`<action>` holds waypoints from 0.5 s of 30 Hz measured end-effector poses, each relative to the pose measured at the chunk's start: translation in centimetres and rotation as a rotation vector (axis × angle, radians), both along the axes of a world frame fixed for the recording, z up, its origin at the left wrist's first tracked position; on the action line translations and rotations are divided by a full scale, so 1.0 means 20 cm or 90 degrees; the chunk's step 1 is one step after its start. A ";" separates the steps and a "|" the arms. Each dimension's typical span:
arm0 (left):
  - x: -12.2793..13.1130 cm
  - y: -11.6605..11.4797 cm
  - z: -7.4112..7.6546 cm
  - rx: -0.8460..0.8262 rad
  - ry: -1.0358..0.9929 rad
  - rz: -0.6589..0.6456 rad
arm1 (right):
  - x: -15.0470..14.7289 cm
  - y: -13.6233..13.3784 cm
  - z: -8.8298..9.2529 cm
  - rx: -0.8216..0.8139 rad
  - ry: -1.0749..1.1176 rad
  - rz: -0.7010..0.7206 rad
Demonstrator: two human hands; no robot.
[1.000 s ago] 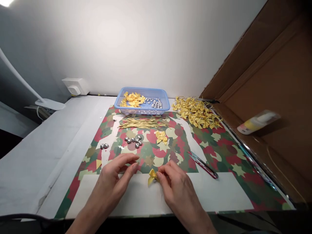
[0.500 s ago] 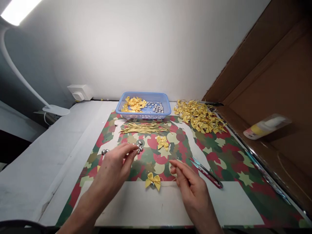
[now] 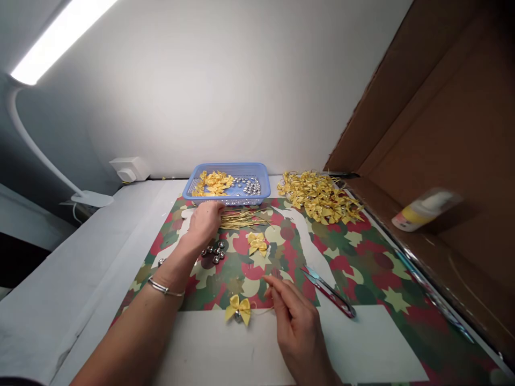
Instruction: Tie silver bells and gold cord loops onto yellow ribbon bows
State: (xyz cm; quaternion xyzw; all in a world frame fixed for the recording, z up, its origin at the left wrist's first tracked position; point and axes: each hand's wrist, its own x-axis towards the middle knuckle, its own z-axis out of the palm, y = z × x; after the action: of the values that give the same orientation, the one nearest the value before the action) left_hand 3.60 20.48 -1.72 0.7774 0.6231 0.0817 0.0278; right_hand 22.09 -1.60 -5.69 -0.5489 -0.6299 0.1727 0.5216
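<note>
My left hand (image 3: 205,222) reaches over the left end of a bundle of thin gold cords (image 3: 243,219), fingers curled together; its fingertips are partly hidden. Near its wrist lies a cluster of small silver bells (image 3: 217,252). My right hand (image 3: 295,319) rests over the white paper with index finger and thumb pinched; what they hold, if anything, does not show. A thin cord runs from beside its fingers to a yellow ribbon bow (image 3: 238,307) with a silver bell under it. Further back lie yellow bows (image 3: 257,244), close together on the patterned paper.
A blue basket (image 3: 227,201) at the back holds yellow bows and silver bells. Right of it is a heap of corded yellow bows (image 3: 322,198). Thread snips (image 3: 330,292) lie right of my right hand. A bottle (image 3: 422,210), a cardboard wall and a lamp (image 3: 44,145) flank the table.
My left hand has moved from the silver bells up and away to the gold cords. My right hand keeps its pinched pose beside the bow. The view has shifted slightly.
</note>
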 end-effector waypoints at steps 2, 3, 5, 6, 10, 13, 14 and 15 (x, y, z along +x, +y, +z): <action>0.02 0.02 -0.01 0.000 0.034 -0.002 | 0.00 0.00 0.00 0.009 -0.011 0.004; 0.03 0.02 -0.02 0.000 0.049 -0.003 | 0.00 0.00 0.00 0.012 -0.016 0.006; 0.04 0.02 -0.03 0.002 0.075 -0.004 | -0.01 0.00 0.00 0.015 -0.024 0.012; 0.04 0.01 -0.03 0.003 0.085 -0.005 | -0.01 0.00 0.00 0.016 -0.026 0.014; 0.02 -0.02 -0.04 0.009 0.112 -0.006 | -0.01 0.00 0.01 0.011 -0.030 0.019; 0.00 -0.05 -0.03 0.012 0.115 -0.004 | -0.01 0.01 0.01 0.005 -0.030 0.021; 0.00 -0.05 -0.03 0.012 0.114 -0.003 | -0.01 0.01 0.01 0.004 -0.030 0.022; -0.01 -0.05 -0.03 0.010 0.112 -0.003 | -0.01 0.01 0.01 0.003 -0.031 0.024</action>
State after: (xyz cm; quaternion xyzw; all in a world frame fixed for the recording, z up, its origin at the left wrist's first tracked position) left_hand 3.44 19.53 -2.30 0.7830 0.6209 0.0181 -0.0330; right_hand 21.85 -1.40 -5.53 -0.5397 -0.6530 0.1681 0.5041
